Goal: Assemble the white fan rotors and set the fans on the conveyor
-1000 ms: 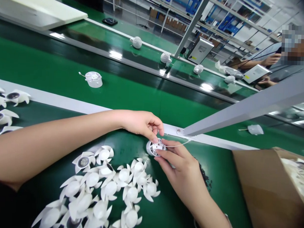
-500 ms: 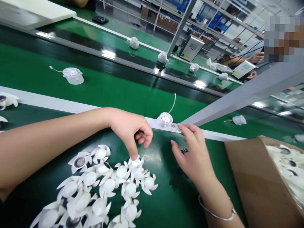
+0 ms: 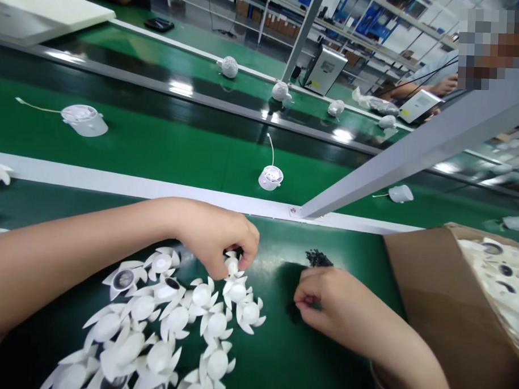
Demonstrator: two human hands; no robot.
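My left hand reaches over the far end of a spread of white fan blades, its thumb and fingers closed around one fan blade. The other fan blades lie close together on the green table, several with their dark hub side up. Just in front of a small pile of tiny black parts, my right hand has thumb and fingertips pinched together low over the table. Whatever sits in that pinch, if anything, is too small to make out.
Beyond the white rail, a green conveyor belt carries white round fan housings with cables. A grey post slants up at right. On the right stands a cardboard box of white parts. Co-workers are across the line.
My left fingers have closed on a fan blade. My right hand has come down from the rail and pinched near the black parts. The fan housing by the rail now lies farther onto the belt.
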